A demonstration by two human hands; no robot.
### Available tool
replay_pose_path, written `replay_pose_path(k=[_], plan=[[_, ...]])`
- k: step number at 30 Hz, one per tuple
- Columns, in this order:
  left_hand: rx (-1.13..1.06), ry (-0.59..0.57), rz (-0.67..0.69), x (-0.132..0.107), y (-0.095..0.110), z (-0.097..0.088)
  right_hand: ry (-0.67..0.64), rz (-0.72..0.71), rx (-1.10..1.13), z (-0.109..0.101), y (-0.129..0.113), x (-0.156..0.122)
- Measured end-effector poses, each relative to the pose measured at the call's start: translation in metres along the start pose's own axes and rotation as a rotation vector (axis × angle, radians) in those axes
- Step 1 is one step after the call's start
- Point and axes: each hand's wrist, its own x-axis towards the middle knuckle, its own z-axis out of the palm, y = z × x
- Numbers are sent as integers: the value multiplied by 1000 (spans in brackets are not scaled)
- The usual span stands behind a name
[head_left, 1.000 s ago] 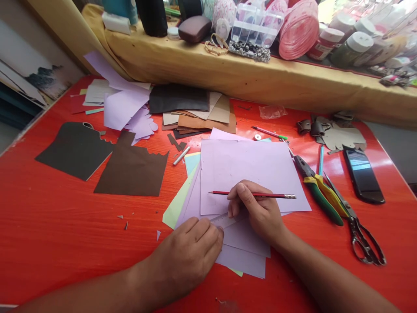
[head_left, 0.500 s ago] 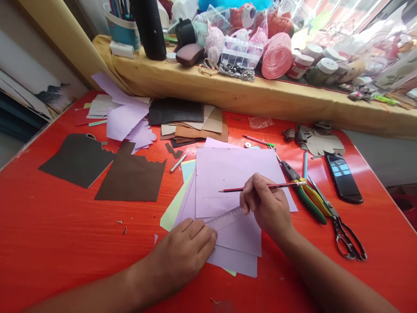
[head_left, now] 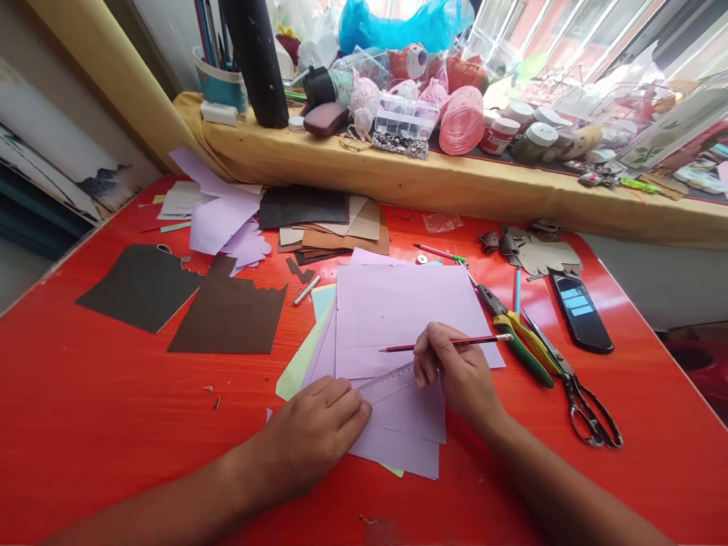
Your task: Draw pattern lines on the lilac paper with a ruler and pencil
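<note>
My right hand (head_left: 458, 371) is closed round a red pencil (head_left: 398, 347) that lies nearly level, its tip pointing left over a lilac paper sheet (head_left: 403, 311). My left hand (head_left: 318, 436) rests with curled fingers on the left end of a clear plastic ruler (head_left: 387, 383), pressing it onto the stack of lilac sheets. A pale green sheet (head_left: 296, 371) sticks out from under the stack on the left.
The red table (head_left: 102, 409) carries dark brown leather pieces (head_left: 227, 315), a stack of tan and black pieces (head_left: 335, 220), green-handled pliers (head_left: 520, 334), scissors (head_left: 585, 409) and a phone (head_left: 580, 311). A yellow-draped shelf (head_left: 444, 186) behind holds jars, boxes and a black bottle.
The view has tilted up, showing more of the shelf. My right hand with the pencil has shifted slightly right along the ruler; my left hand stays on the ruler's end.
</note>
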Motion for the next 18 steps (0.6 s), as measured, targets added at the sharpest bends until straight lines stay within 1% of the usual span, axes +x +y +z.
replay_pose_path(k=[5,8,13,15,18], plan=[[-51,46,-19,2,-2,1,-2,-4,13,-7,-4,1],[-100,110,-63,4,-7,-4,-66,-35,-23,-10,-10,0],[-156,200,-199,6,-20,-13,-186,-67,-79,-12,-26,-3],[-170,216,-209,7,-21,-15,-202,-76,-97,-12,-31,-2],[-200,239,-187,8,-18,-16,-217,-59,-130,-11,-37,-4]])
